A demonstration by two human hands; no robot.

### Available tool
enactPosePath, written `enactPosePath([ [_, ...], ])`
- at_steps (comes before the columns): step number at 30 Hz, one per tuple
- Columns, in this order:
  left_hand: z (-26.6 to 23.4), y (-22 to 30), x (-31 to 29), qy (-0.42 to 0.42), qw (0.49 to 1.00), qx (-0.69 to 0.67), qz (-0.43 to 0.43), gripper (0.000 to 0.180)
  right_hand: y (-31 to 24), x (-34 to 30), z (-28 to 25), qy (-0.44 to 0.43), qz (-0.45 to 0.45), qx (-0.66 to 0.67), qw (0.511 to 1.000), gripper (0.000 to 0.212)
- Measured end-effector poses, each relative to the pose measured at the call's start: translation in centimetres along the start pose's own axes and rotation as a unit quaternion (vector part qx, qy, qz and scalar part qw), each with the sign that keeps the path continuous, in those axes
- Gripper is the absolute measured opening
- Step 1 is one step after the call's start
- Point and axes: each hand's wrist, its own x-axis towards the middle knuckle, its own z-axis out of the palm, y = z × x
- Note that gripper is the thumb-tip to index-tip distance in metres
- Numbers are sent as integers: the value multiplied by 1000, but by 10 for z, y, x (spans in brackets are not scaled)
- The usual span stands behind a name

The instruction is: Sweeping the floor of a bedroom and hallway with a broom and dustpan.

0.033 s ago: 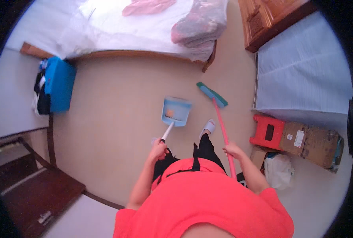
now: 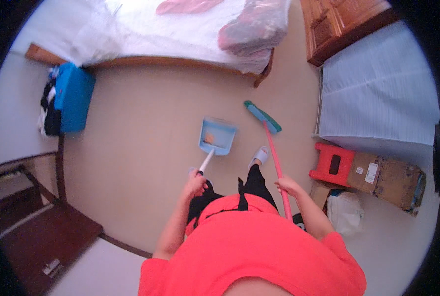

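Observation:
My left hand [image 2: 196, 184] is closed round the white handle of a light blue dustpan [image 2: 224, 129], which rests on the floor ahead of me. Inside the pan lie a small orange-brown scrap [image 2: 209, 138] and some dark bits too small to name. With my right hand [image 2: 288, 185] I grip the pink stick of a broom [image 2: 275, 153]. Its green and blue head [image 2: 263, 117] touches the floor to the right of the dustpan and a little farther off, apart from it. My right foot in a pale slipper [image 2: 261, 155] stands between pan and broom stick.
A bed [image 2: 175, 60] with white bedding spans the far side. At the left stands a blue box [image 2: 77, 98] with clothes beside it, nearer a dark brown wooden piece [image 2: 52, 237]. To the right are a wooden cabinet [image 2: 323, 29], a red stool [image 2: 332, 163], cardboard boxes [image 2: 388, 180] and a white bag [image 2: 346, 212].
The whole view has shifted slightly. Both hands keep their holds, and the dustpan and broom show no clear movement over the floor.

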Motion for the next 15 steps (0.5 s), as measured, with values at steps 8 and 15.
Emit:
enactPosePath([
  [8, -106, -76, -18, 27, 999, -38, 7, 22, -86, -72, 94, -70, 52, 39, 995, 17],
  [15, -157, -115, -23, 67, 997, -26, -11, 20, -114, -119, 101, -160, 38, 208, 964, 14],
])
